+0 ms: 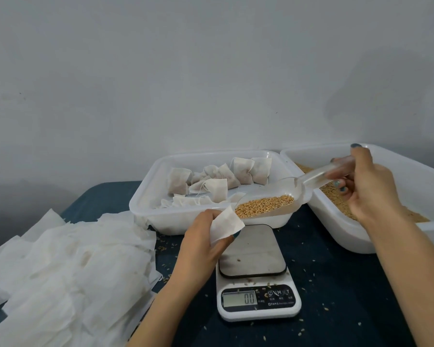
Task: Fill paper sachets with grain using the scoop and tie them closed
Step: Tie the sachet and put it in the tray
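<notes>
Currently the left hand (201, 242) pinches one empty sachet (227, 225) between thumb and fingers, mouth turned toward the right. The right hand (366, 186) is closed round the handle of the clear scoop (273, 199). The scoop carries a load of grain (263, 206), and its front lip sits at the sachet mouth, touching it or just beside it; which of the two cannot be told. Both are held above the scale (257, 279), whose display reads zero.

Hazards, as judged from this position:
- The scoop lip looks wider than the sachet mouth. A fast tilt would probably send grain past the paper onto the scale and the counter (336, 309), where loose kernels lie scattered.
- The sachet is thin and held at one side only. The weight of falling grain could fold the mouth shut or pull the paper out of the pinch.
- The scoop load may exceed what one sachet takes; overfilling would leave too little paper to tie.

Clearances:
- The scoop bowl hangs over the near rim of the tray of filled sachets (145, 209). Dropping it could knock that rim.
- The grain tray (336, 229) lies just under the right wrist, its rim near the other tray at the rear.
- A heap of empty sachets (68, 266) lies left of the left forearm.
- Open counter remains in front, right of the scale.
</notes>
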